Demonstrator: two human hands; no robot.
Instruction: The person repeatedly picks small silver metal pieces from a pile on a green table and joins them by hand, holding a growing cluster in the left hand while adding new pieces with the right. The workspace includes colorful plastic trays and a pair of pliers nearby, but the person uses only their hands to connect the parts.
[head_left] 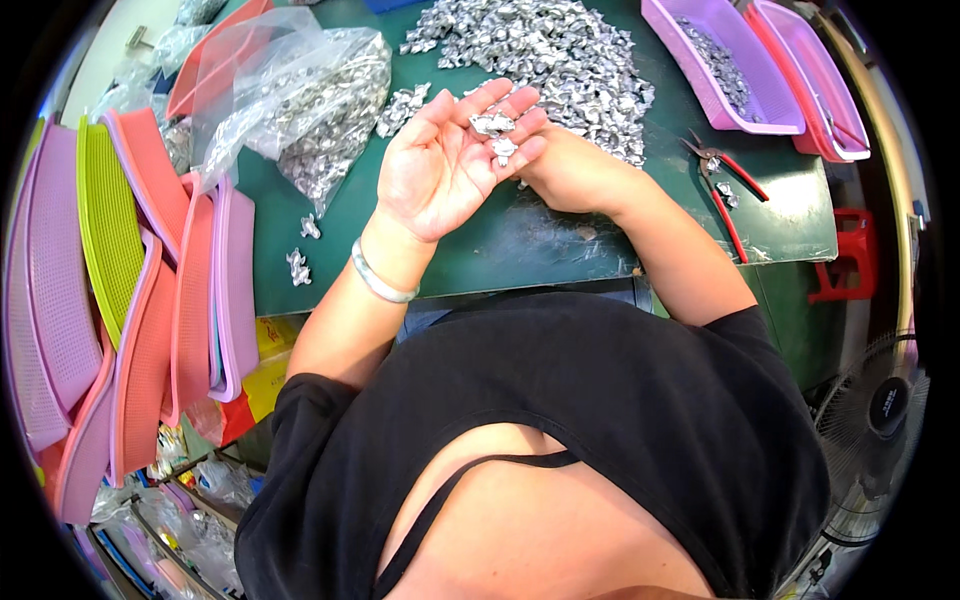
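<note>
My left hand (445, 165) lies palm up over the green table (520, 240), fingers spread, with a few small shiny metal pieces (495, 130) resting on the fingers. A pale bangle (378, 280) circles that wrist. My right hand (570, 170) rests on the table just behind and under the left fingers; its own fingers are hidden by the left hand. A big heap of the same silvery pieces (560, 50) spreads across the table just beyond both hands.
A clear plastic bag of metal pieces (310, 100) lies at the left. Stacked pink, orange and green trays (130, 290) lean at the far left. Purple and pink baskets (760, 70) stand at the right, red-handled pliers (725, 190) near them. A fan (880, 420) is lower right.
</note>
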